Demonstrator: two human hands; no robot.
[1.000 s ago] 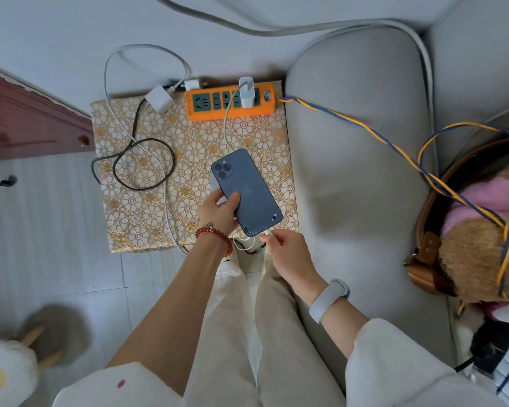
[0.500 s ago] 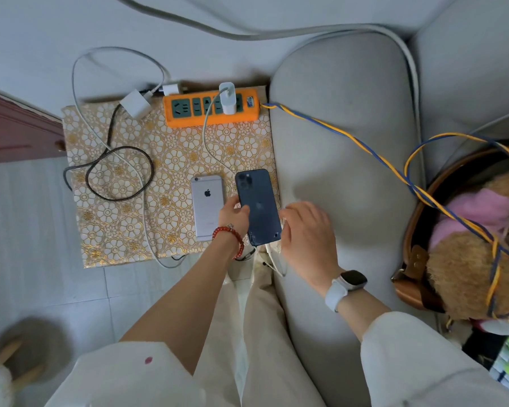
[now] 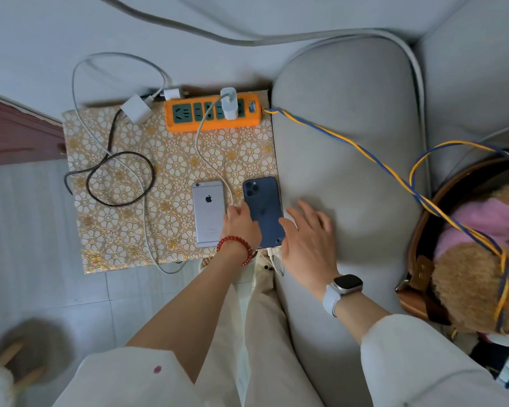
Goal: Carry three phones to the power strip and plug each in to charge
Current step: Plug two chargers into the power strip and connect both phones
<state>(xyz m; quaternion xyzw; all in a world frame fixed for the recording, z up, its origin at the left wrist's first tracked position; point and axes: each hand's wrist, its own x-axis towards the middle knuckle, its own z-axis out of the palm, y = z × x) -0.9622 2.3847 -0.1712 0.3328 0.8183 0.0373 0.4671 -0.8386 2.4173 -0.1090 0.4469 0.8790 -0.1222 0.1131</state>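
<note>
Nearest the camera are the person's pale trouser legs and two forearms reaching forward. The left hand, with a red bead bracelet at the wrist, rests on the near left edge of the blue phone, its fingers lying against the phone's side; whether they actually clasp it cannot be told. The right hand, a watch on its wrist, is released, fingers spread flat over the grey sofa arm, its thumb touching the blue phone's right edge. The blue phone lies face down at the near right corner of the floral-patterned table, with a white connector showing at its near end. Just to its left, apart from it, the silver phone also lies face down. A white cable runs between the two phones and away to a white charger plugged into the orange power strip at the table's far edge. Left of the strip lie a loose white adapter and a coiled black cable. A blue-and-yellow cord leaves the strip's right end across the sofa arm.
</note>
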